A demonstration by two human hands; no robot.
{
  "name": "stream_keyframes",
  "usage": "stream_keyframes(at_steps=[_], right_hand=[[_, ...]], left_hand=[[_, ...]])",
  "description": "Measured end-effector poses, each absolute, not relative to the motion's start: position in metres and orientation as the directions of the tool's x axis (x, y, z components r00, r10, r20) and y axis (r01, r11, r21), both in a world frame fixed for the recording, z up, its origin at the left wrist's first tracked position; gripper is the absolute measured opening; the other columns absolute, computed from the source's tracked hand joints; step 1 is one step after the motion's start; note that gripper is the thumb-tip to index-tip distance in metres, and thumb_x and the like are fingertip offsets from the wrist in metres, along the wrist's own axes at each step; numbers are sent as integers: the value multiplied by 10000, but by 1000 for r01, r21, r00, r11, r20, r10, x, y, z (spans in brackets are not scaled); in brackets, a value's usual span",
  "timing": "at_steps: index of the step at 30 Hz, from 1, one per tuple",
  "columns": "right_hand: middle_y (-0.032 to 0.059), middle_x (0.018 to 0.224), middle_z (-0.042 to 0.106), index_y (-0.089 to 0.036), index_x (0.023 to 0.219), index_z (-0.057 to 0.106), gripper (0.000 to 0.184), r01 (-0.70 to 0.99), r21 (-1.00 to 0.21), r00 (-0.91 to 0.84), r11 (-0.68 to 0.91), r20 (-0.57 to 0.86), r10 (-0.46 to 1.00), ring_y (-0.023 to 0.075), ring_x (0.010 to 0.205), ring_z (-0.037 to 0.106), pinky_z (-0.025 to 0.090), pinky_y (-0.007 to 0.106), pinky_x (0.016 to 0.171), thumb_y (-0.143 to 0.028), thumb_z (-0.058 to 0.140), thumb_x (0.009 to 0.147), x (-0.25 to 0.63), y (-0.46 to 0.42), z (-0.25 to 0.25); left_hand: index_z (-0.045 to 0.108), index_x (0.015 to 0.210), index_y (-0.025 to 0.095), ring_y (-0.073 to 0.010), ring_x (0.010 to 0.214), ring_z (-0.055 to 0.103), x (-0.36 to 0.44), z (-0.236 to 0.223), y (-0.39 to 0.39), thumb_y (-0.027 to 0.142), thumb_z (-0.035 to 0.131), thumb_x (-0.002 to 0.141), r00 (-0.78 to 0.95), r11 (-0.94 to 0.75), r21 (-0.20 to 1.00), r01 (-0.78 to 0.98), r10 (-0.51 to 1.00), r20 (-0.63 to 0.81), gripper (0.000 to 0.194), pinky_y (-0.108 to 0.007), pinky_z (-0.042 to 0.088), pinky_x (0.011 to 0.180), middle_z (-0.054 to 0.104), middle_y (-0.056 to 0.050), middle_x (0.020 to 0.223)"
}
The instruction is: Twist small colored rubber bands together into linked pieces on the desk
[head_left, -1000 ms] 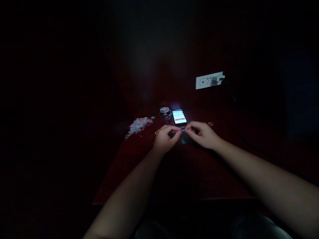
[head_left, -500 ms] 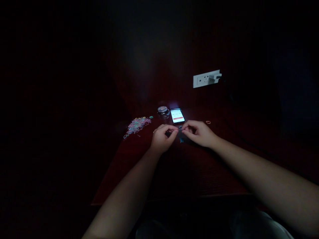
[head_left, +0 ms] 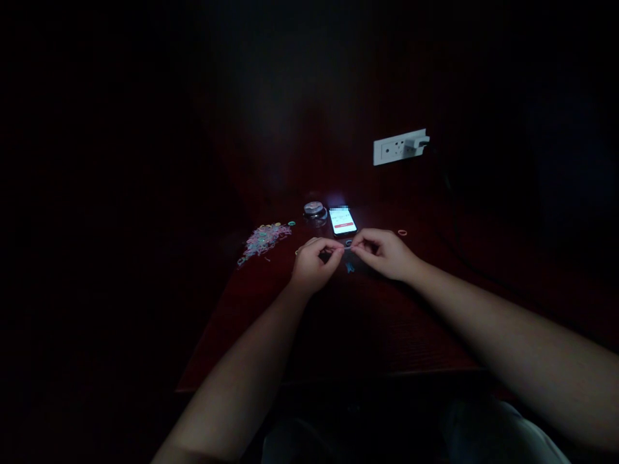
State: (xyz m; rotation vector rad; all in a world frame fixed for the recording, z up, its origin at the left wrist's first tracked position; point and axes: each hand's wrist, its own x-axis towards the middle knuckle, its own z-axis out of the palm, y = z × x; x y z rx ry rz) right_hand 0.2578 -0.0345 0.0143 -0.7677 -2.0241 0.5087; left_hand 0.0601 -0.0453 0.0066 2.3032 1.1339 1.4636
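Observation:
The room is very dark. My left hand [head_left: 314, 264] and my right hand [head_left: 382, 252] meet fingertip to fingertip over a dark red table [head_left: 367, 335]. Both are closed in a pinch on a small band [head_left: 348, 245] held between them. A tiny blue piece [head_left: 349, 267] lies on the table just below the fingers. A heap of small pastel rubber bands [head_left: 264, 240] lies to the left of my left hand.
A lit phone [head_left: 342, 221] lies just beyond my hands, with a small round clear container [head_left: 314, 210] to its left. A single orange band [head_left: 402, 232] lies to the right. A white wall socket [head_left: 399, 147] holds a plug, its dark cable trailing down.
Both hands stay pinched together on the small band. The whole scene has slid slightly up and left in view as my head shifted.

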Motion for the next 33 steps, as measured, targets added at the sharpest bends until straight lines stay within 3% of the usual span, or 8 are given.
stream_keyframes(at_steps=[23,29,31,33], right_hand=[[-1,651,546,-166,833,640,139,307,-631,-419,712,583,697,113,555,452,362,255,515,-295,593,855,261,-33,12],[-4,646,536,-168,812,633,144,309,-621,-421,721,591,689,111,557,448,359,250,516,-293,581,860,262,-32,12],[-3,647,536,-170,810,630,139,310,-618,-420,722,593,687,113,563,453,362,250,519,-295,587,855,262,-30,11],[5,666,548,-173,812,630,135,314,-618,-414,721,594,690,120,578,466,371,257,528,-298,595,847,263,-29,10]], left_hand=[[697,871,190,-158,790,649,58,2,-41,238,642,844,225,-669,550,500,714,663,78,-298,533,750,708,-43,855],[700,891,206,-167,808,648,53,12,-43,250,612,861,250,-672,483,562,694,675,103,-293,521,769,715,-40,878],[693,925,211,-172,800,646,38,21,-42,266,562,890,197,-613,451,649,708,678,147,-291,509,766,718,-43,892],[676,967,211,-181,720,638,15,30,-39,302,525,906,53,-444,468,764,766,641,186,-291,496,698,713,-49,835]])
